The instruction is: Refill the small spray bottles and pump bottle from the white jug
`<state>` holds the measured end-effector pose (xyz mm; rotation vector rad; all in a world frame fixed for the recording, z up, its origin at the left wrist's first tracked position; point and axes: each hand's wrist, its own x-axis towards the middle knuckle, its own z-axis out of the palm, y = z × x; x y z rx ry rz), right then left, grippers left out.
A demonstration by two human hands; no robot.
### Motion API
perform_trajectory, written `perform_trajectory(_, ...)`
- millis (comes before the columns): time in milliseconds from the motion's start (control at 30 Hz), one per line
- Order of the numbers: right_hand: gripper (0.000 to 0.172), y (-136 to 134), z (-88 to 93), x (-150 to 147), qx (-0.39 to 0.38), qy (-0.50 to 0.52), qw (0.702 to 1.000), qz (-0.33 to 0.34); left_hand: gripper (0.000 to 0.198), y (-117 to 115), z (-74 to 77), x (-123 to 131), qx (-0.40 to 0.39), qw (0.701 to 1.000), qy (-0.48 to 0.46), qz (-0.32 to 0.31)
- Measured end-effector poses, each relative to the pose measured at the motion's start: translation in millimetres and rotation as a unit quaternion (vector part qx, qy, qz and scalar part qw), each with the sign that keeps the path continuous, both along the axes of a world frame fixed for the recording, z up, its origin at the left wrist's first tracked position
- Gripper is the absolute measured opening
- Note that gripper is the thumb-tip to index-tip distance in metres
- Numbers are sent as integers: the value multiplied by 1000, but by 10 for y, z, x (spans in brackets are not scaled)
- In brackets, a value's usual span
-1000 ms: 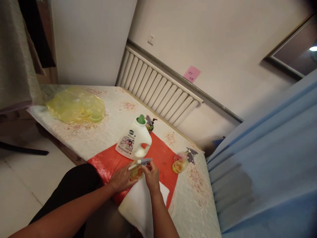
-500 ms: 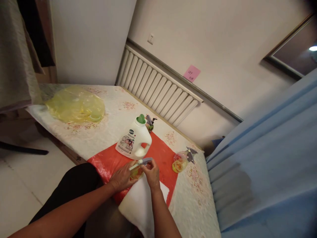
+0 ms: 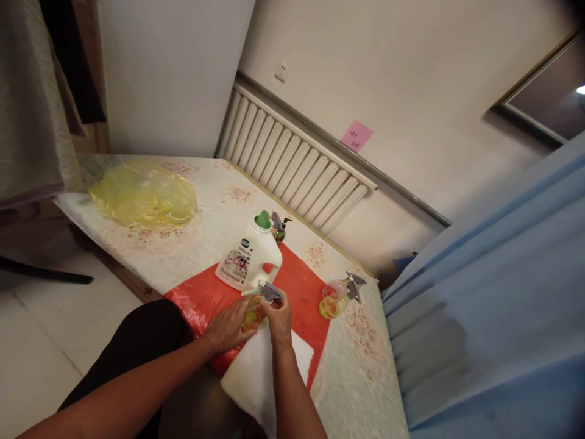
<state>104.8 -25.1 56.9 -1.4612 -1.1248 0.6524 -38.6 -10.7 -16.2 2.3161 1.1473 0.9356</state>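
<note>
Both hands' fingers (image 3: 234, 317) (image 3: 278, 310) clamp a sprayer (image 3: 253, 317) over red, seemingly plastic sheeting (image 3: 299, 286), radiator (image 3: 287, 152) beyond.

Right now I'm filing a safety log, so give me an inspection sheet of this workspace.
Surface: floral tablecloth, partly covered by red sheet.
Working items: held spray bottle; white jug, green spout showing; white cloth beneath right forearm.
Clutter: yellow bag; second spray bottle at right; darker bottle partly hidden behind jug.
Hands: left hand grips the bottle's body, right hand its trigger head.
Cables: nothing seen.
Surroundings: radiator, blue curtain.
</note>
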Motion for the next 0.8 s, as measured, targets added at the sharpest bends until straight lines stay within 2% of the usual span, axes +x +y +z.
perform_trajectory(167, 23, -30, 12, 27, -20, -31, 999, -13, 68, -2, -6, -4, 0, 1000, -1, -5)
perform_trajectory(367, 31, -39, 26, -114, 11, -50, 997, -52, 72, 17, -59, 2, 4, 1000, -16, -8)
perform_trajectory(500, 28, -61, 19, -171, 13, -52, 997, -62, 72, 24, -63, 5, 7, 1000, -22, -10)
perform_trajectory(633, 28, -121, 36, -104, 7, -51, 998, -38, 70, 14, -41, -3, 8, 1000, -19, -9)
perform_trajectory(800, 28, -188, 76, 30, 2, -44, 999, 25, 71, 2, -20, -11, 2, 1000, -13, -6)
